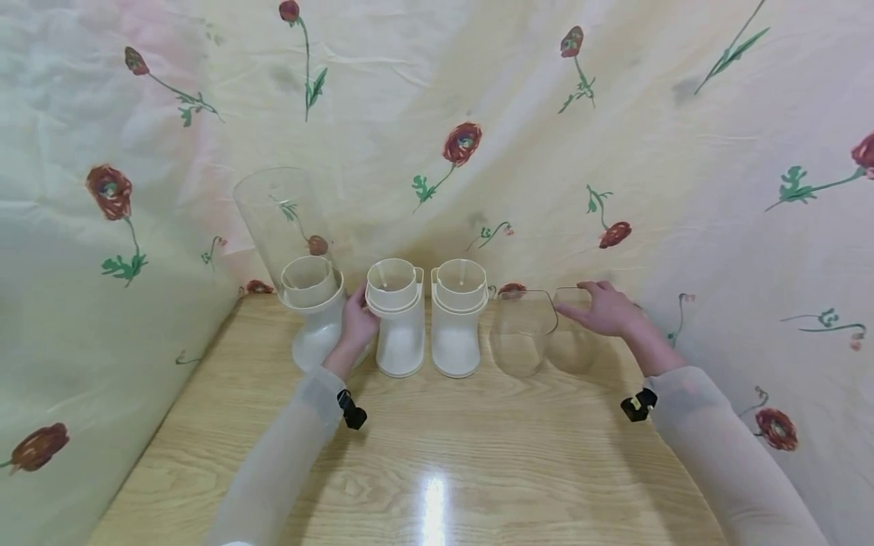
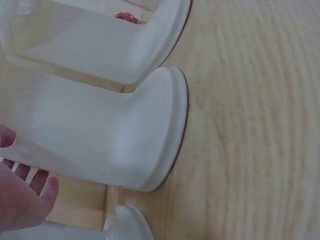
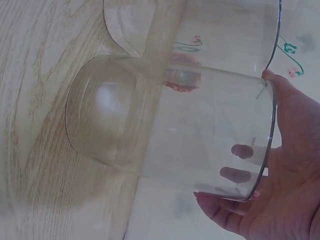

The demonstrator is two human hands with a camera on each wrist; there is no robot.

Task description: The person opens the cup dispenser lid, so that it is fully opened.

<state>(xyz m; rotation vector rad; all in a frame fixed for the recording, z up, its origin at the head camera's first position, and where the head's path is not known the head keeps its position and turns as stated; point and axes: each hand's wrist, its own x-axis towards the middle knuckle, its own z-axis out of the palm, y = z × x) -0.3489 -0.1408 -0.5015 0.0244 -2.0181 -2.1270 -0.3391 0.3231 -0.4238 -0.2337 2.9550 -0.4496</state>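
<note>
Several white stands with round, cup-like tops line up at the back of the table. My left hand (image 1: 359, 322) is at the left side of the middle white stand (image 1: 401, 334), its thumb over the front and the fingers at the edge in the left wrist view. At the row's right end, my right hand (image 1: 608, 309) holds the rim of a clear container (image 3: 205, 130), thumb at one side and fingertips showing through the wall. Another clear container (image 1: 519, 334) stands close beside it, between the held one and the white stands.
A tall clear cylinder (image 1: 276, 220) rises behind the left white stand (image 1: 317, 341). Another white stand (image 1: 456, 337) is right of the middle one. Flowered cloth (image 1: 410, 91) hangs behind and at both sides of the wood-grain table (image 1: 437, 432).
</note>
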